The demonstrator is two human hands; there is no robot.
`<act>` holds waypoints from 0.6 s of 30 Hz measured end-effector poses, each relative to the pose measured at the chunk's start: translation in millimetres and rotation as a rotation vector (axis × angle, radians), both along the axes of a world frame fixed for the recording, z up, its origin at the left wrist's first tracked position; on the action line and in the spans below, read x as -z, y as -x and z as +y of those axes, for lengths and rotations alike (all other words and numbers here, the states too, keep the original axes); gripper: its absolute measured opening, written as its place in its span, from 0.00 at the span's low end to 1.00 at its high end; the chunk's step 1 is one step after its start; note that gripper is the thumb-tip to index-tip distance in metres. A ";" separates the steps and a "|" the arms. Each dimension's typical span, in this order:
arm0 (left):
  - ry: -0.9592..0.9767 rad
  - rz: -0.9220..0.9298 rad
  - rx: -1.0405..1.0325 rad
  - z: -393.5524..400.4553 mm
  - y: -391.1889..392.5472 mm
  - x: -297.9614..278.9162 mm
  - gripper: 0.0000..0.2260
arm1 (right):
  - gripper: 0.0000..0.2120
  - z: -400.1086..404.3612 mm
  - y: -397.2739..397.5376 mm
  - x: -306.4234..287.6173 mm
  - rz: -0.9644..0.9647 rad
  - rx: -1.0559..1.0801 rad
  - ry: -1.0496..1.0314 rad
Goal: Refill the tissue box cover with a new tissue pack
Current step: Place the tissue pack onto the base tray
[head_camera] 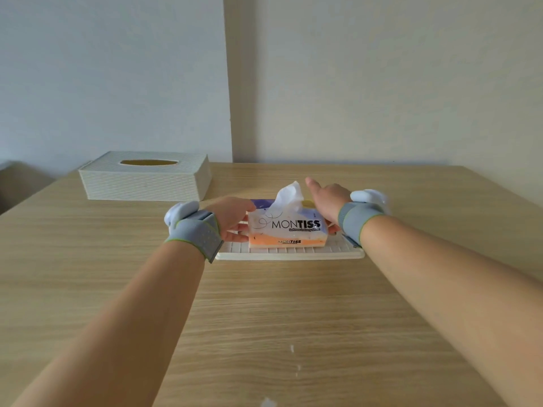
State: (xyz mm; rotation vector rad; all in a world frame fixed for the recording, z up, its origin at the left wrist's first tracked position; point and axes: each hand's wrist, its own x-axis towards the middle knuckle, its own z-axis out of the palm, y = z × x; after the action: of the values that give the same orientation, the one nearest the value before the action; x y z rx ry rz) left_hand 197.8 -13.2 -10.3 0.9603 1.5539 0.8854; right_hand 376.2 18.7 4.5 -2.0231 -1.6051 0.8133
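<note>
A plastic-wrapped tissue pack (288, 227) printed MONTISS lies on the white ribbed base plate (289, 251) of the box, with one tissue (289, 195) sticking up from its top. My left hand (232, 220) presses the pack's left end, thumb on top and fingers beneath. My right hand (327, 201) rests against the pack's right end, its index finger stretched out over the top. Both wrists wear grey straps. The white woven tissue box cover (147, 180) stands apart at the table's back left, its oval slot facing up.
The wooden table (264, 318) runs to a pale wall at the back, with a wall corner behind its middle. A few small white specks lie on the near part of the tabletop.
</note>
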 end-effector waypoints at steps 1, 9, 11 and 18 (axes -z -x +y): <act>0.001 -0.003 0.007 -0.2 -1.2 2.2 0.06 | 0.34 0.8 -1.3 1.9 -0.027 -0.001 -0.010; 0.023 0.010 0.014 9.3 -0.6 10.8 0.08 | 0.31 1.9 -3.6 11.9 -0.166 -0.030 -0.008; 0.032 0.025 0.014 11.7 0.9 11.2 0.08 | 0.31 4.9 -1.5 14.7 -0.196 -0.037 -0.004; 0.036 0.037 0.006 11.1 13.7 -1.0 0.09 | 0.38 26.6 7.4 2.8 -0.116 0.045 -0.055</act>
State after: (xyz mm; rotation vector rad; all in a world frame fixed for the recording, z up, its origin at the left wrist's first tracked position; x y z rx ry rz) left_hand 184.1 -2.0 -9.3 0.9598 1.5922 0.8364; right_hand 368.8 45.3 1.7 -2.0931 -1.6195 0.6391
